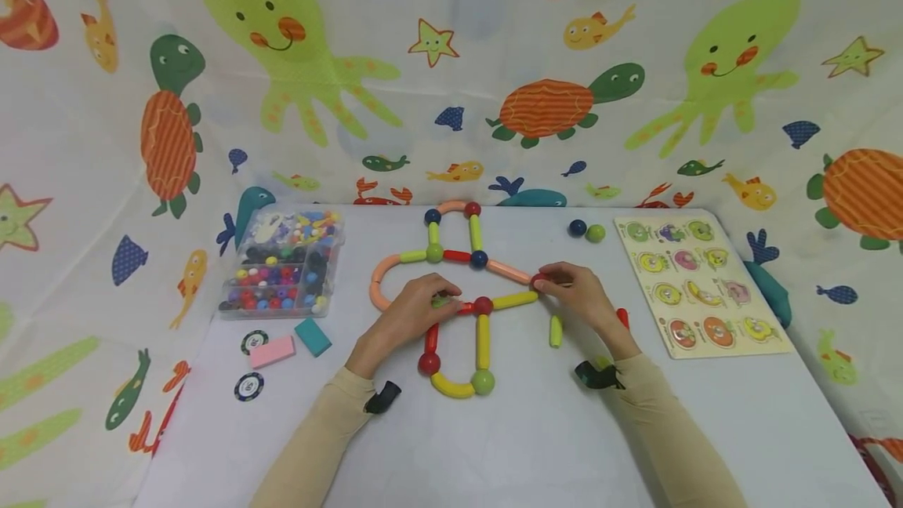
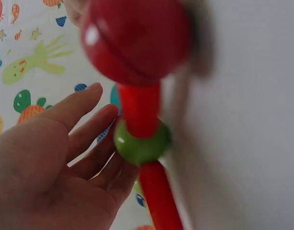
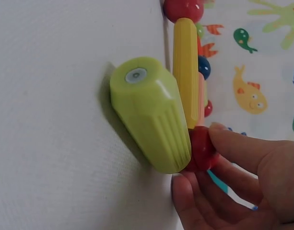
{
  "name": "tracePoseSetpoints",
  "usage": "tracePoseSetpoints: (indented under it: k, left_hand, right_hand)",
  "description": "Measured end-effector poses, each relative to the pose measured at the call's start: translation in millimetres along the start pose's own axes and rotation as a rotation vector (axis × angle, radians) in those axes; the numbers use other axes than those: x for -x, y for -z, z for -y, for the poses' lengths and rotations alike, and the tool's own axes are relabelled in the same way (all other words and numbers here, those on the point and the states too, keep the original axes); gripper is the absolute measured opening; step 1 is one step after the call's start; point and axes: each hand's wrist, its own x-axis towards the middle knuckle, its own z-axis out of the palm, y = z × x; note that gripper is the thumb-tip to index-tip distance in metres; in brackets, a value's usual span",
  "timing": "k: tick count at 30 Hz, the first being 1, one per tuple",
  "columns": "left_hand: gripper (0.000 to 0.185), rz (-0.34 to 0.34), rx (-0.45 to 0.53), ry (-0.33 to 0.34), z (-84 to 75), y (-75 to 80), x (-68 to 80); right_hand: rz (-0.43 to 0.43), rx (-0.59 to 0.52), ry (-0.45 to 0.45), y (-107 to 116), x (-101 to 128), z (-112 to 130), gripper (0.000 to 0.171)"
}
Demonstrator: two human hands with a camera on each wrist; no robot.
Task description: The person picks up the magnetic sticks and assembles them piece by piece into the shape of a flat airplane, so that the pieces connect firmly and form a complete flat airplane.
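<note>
A flat figure of coloured magnetic rods and balls lies on the table. My right hand (image 1: 582, 300) pinches a red ball (image 3: 202, 148) at its right tip, where a peach rod (image 1: 508, 270) and a yellow rod (image 1: 515, 301) come together. Close to that ball lies a loose light-green rod (image 3: 151, 115), with a round metal disc in its end. My left hand (image 1: 405, 316) is beside a green ball (image 2: 142, 143) joined to red rods. Its fingers are loosely bent with their tips at the ball, and the thumb stands apart. Whether they touch it is unclear.
Behind the right hand are a blue ball (image 1: 578, 227) and a green ball (image 1: 596, 234). A fruit puzzle board (image 1: 652, 312) lies right; a compartment box of beads (image 1: 229, 296), pink and teal blocks (image 1: 313, 337) and round chips (image 1: 249, 387) lie left. A red rod (image 1: 622, 317) shows by the right wrist.
</note>
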Motion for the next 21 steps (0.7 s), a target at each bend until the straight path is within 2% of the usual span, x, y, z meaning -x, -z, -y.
tracePoseSetpoints:
  k: [6, 10, 14, 21]
  left_hand:
    - [0.032, 0.07, 0.004, -0.05, -33.5, 2.5, -36.0]
    - [0.033, 0.139, 0.025, -0.094, -46.8, -2.5, -63.2]
    - [0.033, 0.19, 0.038, -0.081, -50.0, -11.3, -84.2]
    - [0.035, 0.245, 0.024, -0.032, -44.0, -24.0, -111.0]
  right_hand:
    - [0.001, -0.006, 0.014, -1, 0, -2, 0.043]
    - [0.016, -0.026, 0.011, -2, -1, -1, 0.044]
    - [0.015, -0.03, 0.017, -2, -1, 0, 0.043]
    - [0.003, -0.012, 0.025, 0, 0, -2, 0.042]
